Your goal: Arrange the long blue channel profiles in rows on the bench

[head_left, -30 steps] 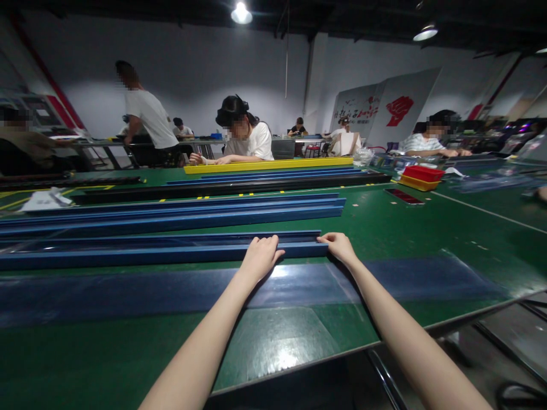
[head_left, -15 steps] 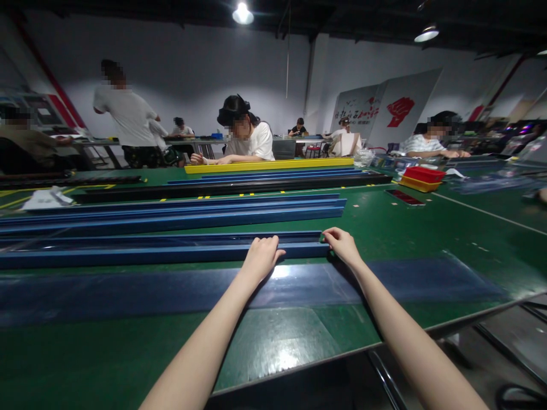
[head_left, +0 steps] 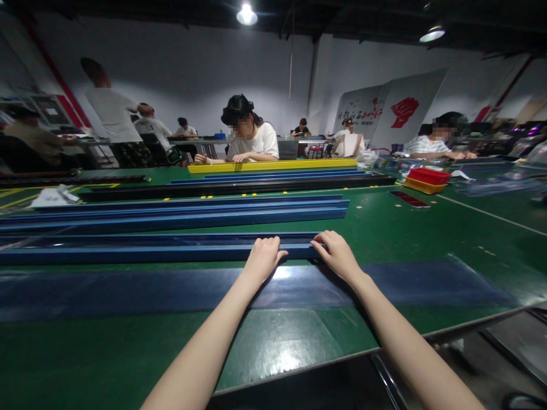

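Note:
A long blue channel (head_left: 149, 251) lies across the green table (head_left: 405, 239), nearest to me of the blue profiles. My left hand (head_left: 265, 256) grips its front wall, fingers over the top edge and thumb pointing right. At the channel's right end, my right hand (head_left: 335, 253) is closed round the end, thumb at the front wall and fingers over the far side. Between the channel and the table's front edge lies a flat clear plastic strip (head_left: 162, 290), partly under my forearms.
Further back are more blue profiles (head_left: 256, 212), a black profile (head_left: 265, 185) and a yellow bar (head_left: 273, 165). A phone (head_left: 408, 199) and a red and yellow tray (head_left: 427, 179) lie at the right. A person (head_left: 252, 136) sits across the table.
My right hand has moved slightly left and turned, from pinching the far wall's tip to covering the channel's end. My left hand keeps its place on the channel.

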A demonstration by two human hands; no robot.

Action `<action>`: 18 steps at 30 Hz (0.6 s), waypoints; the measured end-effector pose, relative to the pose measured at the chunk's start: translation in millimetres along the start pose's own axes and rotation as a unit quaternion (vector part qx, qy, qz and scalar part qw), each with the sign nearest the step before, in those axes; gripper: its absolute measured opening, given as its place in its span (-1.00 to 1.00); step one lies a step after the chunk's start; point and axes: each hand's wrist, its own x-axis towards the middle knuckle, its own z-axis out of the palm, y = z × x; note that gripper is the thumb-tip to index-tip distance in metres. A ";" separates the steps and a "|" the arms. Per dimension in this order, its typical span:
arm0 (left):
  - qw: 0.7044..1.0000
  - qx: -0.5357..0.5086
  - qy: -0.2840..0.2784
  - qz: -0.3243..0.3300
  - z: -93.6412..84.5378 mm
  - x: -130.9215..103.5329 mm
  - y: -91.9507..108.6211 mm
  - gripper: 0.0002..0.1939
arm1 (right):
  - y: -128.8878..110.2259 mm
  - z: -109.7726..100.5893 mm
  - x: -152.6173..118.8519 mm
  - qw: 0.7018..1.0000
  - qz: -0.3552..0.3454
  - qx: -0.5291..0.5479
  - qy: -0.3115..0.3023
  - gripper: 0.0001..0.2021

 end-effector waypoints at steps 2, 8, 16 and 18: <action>1.000 0.005 0.007 0.004 0.7 -0.7 0.1 -0.78 | -10.3 2.9 -0.9 0.999 -0.041 -0.021 -0.029 -0.82; 1.000 0.021 0.007 0.004 0.7 -2.5 1.3 -0.77 | -23.6 12.9 0.4 0.994 -0.088 -0.036 -0.059 -0.92; 1.000 0.025 -0.002 0.007 -3.9 -4.8 1.1 -0.79 | -16.9 15.3 3.7 0.991 -0.116 0.015 -0.070 -0.84; 1.000 0.023 -0.004 0.007 -5.4 -5.2 1.4 -0.81 | -15.4 15.8 4.5 0.990 -0.117 0.022 -0.070 -0.83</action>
